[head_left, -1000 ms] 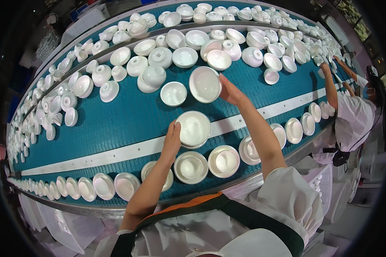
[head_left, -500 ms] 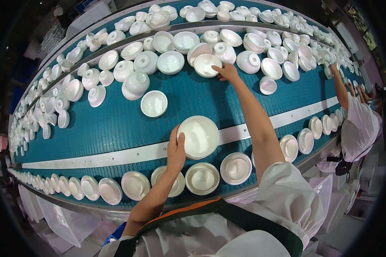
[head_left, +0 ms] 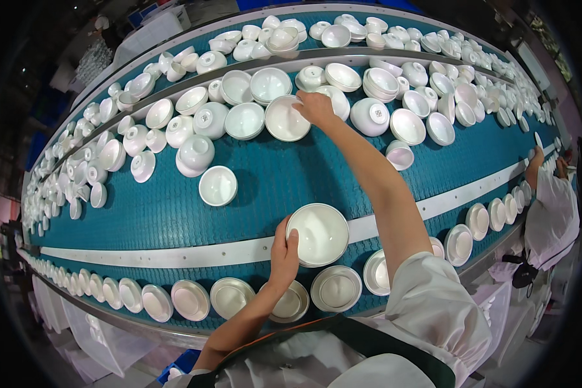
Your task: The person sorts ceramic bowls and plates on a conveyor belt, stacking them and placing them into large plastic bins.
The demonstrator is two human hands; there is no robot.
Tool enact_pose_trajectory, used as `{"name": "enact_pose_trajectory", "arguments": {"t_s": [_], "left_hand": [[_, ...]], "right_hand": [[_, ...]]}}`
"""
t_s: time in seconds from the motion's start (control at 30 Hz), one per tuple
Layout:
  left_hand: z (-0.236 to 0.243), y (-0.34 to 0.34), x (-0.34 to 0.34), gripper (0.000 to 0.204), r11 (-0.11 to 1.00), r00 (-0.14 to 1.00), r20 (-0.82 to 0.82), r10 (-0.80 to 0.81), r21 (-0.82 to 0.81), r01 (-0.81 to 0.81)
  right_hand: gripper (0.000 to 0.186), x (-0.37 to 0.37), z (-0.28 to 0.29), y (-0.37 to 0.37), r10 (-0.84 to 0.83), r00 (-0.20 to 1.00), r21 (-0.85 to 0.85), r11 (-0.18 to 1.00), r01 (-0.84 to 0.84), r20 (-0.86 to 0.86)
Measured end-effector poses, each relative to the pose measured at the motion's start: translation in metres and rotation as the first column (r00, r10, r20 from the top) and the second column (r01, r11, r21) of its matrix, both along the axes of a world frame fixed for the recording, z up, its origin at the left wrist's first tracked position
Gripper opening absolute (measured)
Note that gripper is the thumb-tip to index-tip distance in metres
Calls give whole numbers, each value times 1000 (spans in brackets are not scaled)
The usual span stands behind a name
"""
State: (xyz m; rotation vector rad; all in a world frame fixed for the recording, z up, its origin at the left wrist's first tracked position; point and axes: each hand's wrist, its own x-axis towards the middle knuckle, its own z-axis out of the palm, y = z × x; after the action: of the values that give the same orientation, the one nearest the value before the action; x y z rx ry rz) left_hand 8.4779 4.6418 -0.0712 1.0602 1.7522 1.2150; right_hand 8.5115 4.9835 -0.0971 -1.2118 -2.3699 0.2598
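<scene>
Near the white divider strip, my left hand (head_left: 284,258) is closed on the side of a deep white bowl (head_left: 318,234), thumb over its rim; a second rim line shows under it. The bowl is tilted, its inside facing up. Farther off, my right hand (head_left: 317,108) grips the right rim of another white bowl (head_left: 286,121) at the edge of the heap. Just left of that one lies a similar bowl (head_left: 244,121). A lone white bowl (head_left: 218,186) rests on the blue-green belt (head_left: 265,171) between my hands and the heap's left part.
Bowls lie heaped, some overturned, along the belt's far side, with more beyond a metal rail (head_left: 265,63). Nearest me, stacked bowls (head_left: 336,288) stand in a row past the divider strip (head_left: 174,257). At the far right, a co-worker's arm (head_left: 534,169) reaches over the belt.
The view has shifted, so the belt's things sit lower and slightly left. My right hand and its bowl have moved a little left; my left hand has moved right with its bowl.
</scene>
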Motion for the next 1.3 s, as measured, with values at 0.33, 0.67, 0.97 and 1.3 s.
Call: {"name": "enact_pose_trajectory", "arguments": {"t_s": [0.33, 0.67, 0.97, 1.3], "left_hand": [[1, 26, 29, 60, 997, 907, 419, 29, -80, 5], [6, 44, 84, 69, 964, 968, 184, -172, 236, 126], [12, 61, 123, 128, 931, 937, 159, -312, 247, 268], [32, 114, 143, 63, 932, 927, 98, -361, 49, 358]], "right_hand": [[38, 143, 101, -129, 171, 908, -666, 630, -399, -382], [31, 284, 8, -73, -329, 798, -214, 943, 253, -505], [36, 297, -55, -30, -699, 369, -786, 485, -384, -612], [55, 431, 86, -285, -808, 182, -785, 448, -429, -561]]}}
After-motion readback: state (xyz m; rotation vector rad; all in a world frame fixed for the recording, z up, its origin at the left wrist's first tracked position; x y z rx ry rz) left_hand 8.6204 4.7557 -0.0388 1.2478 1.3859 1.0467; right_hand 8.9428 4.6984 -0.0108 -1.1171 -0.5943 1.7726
